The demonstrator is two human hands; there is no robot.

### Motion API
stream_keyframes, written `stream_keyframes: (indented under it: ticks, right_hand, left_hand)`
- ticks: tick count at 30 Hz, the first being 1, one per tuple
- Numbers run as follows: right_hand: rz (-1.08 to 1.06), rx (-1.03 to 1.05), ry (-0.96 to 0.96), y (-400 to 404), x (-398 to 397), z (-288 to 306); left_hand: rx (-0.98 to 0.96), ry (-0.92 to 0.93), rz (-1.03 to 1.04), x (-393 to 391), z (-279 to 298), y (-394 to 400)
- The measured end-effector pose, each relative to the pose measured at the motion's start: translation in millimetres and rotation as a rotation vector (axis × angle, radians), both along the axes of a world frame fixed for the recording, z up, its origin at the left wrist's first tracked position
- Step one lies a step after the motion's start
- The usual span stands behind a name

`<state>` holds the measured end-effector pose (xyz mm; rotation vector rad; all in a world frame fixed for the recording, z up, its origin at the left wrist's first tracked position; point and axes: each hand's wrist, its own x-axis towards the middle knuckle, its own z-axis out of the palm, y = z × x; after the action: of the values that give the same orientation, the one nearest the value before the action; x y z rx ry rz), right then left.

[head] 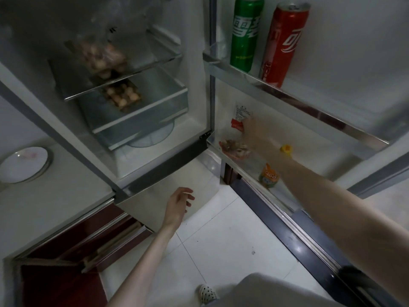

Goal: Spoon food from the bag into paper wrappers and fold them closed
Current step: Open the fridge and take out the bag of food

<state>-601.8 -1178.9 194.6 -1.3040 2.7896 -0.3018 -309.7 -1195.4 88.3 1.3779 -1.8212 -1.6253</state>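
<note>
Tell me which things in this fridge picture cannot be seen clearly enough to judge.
- Right hand, head view: motion blur hides whether it grips the red and white packet.
- Clear bag on the lower door shelf: the right wrist covers part of it; the contents are unclear.
- Egg trays: blurred behind the glass shelf; no count possible.
- Green can: top cut off by the upper edge.

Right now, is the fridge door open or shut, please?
Open: the fridge door swings wide, showing its cans and the egg trays inside.

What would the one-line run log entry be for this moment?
stage: fetching from open fridge | right hand: reaching a red-and-white packet in lower door shelf, grip unclear | left hand: idle, holding nothing | wrappers: not seen
</note>
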Motion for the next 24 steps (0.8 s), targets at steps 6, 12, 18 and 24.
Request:
stream_keyframes:
  ticks: [6, 12, 18, 24]
  right_hand:
    - [0.016, -0.154, 0.091, 42, 21, 25]
    - [0.028, -0.38, 0.011, 111, 41, 51]
    - [-0.095, -0.572, -0.133, 199, 42, 49]
    - [-0.227, -0.634, -0.409, 284, 22, 14]
  left_hand:
    - [-0.251, 0.098, -0.204, -56, 54, 3]
    - [-0.55, 0.326, -0.248, -102, 110, 22]
    - [-1.106, 0.434, -0.583, -147, 160, 69]
    - [-1.202, 0.248, -1.075, -199, 174, 149]
